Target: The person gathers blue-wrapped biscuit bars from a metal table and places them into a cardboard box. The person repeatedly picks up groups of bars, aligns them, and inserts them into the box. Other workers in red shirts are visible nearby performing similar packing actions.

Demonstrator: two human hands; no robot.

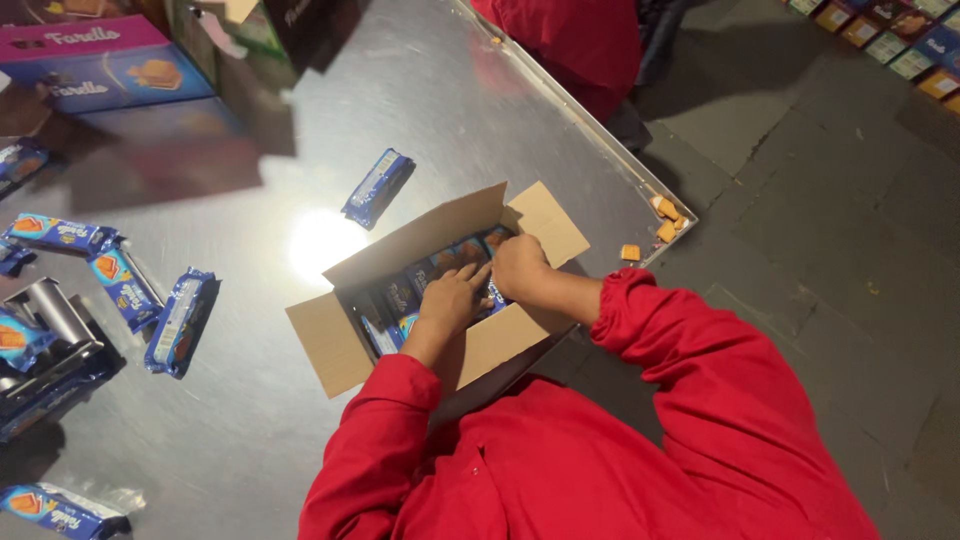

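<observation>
An open cardboard box (340, 345) sits at the near edge of a steel table (450, 110), with blue biscuit packets (400, 297) lined up inside. My left hand (450, 298) lies flat on the packets in the box, fingers together. My right hand (518, 266) is curled over the packets at the box's right end, and whether it grips one is hidden. Both arms wear red sleeves.
Loose blue packets lie on the table: one (377, 187) behind the box, several (180, 320) at the left. A black tape dispenser (50, 350) sits far left. Printed cartons (100, 65) stand at the back. Biscuit crumbs (662, 220) lie at the table corner. Another person in red (570, 40) stands beyond.
</observation>
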